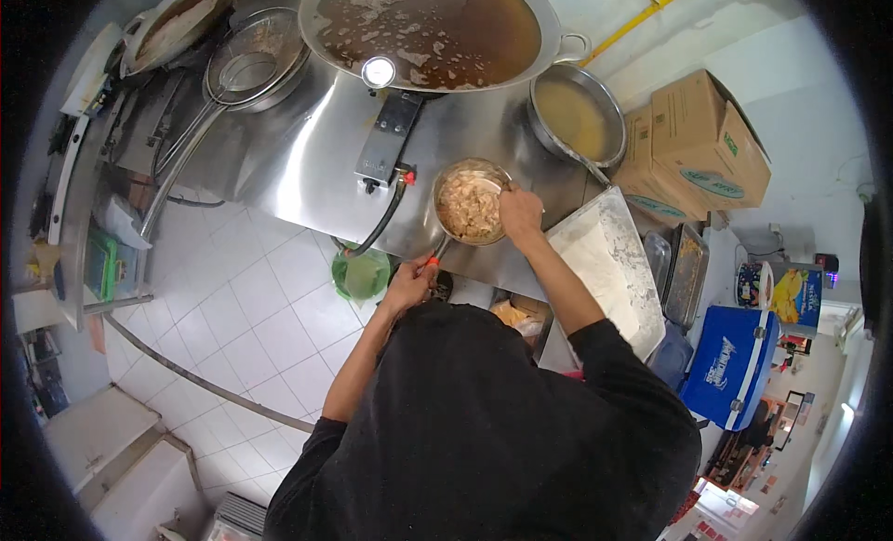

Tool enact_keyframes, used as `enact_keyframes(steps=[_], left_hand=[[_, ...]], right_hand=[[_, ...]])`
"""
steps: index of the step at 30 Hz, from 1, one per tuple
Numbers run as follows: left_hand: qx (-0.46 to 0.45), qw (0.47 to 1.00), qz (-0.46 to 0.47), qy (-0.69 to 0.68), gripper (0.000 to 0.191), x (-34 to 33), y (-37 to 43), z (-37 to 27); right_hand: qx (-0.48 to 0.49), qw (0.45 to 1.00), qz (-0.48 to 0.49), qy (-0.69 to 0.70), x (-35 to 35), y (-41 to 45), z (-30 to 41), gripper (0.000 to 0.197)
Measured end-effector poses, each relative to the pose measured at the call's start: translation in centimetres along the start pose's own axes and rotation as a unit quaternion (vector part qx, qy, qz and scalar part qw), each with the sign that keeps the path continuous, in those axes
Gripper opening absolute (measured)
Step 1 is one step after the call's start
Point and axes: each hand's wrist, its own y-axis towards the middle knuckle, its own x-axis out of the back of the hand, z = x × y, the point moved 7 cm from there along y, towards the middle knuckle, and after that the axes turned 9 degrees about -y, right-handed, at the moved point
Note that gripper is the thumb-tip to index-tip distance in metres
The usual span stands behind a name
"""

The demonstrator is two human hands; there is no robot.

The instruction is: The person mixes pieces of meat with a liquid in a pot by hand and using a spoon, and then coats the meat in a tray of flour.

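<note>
My left hand [410, 284] grips the handle of a small round steel pan [438, 205] near its orange band. The pan sits low over the front of a steel worktop [307, 171] and holds a pale, lumpy mixture [469, 202], which looks like coated food pieces. My right hand [522, 212] is at the pan's right rim, closed around a pale utensil [499, 185] that reaches into the mixture. Its fingers hide most of that utensil. Right of this hand lies a rectangular metal tray [645, 258] with white powder [603, 251] in it.
A large wok [432, 35] of brown, foamy oil stands at the back, a dial thermometer [379, 72] at its rim. Around it are a pot of yellowish liquid [575, 115], wire strainers [254, 59] and cardboard boxes [704, 143]. A black hose [380, 227] crosses the front edge above a green bucket [361, 272].
</note>
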Motion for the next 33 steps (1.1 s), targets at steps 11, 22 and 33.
enact_keyframes(steps=[11, 22, 33], left_hand=[[-0.014, 1.000, -0.024, -0.003, 0.037, 1.0, 0.2, 1.3], [-0.030, 0.999, -0.030, 0.015, 0.046, 1.2, 0.3, 0.8], [-0.028, 0.999, 0.033, 0.030, 0.047, 0.3, 1.9, 1.6]], right_hand=[[-0.029, 0.998, -0.042, 0.045, 2.4, 2.3, -1.0, 0.018], [0.225, 0.972, 0.004, 0.065, 2.3, -1.9, 1.5, 0.013], [0.001, 0.999, -0.033, 0.028, -0.8, -0.8, -0.2, 0.014]])
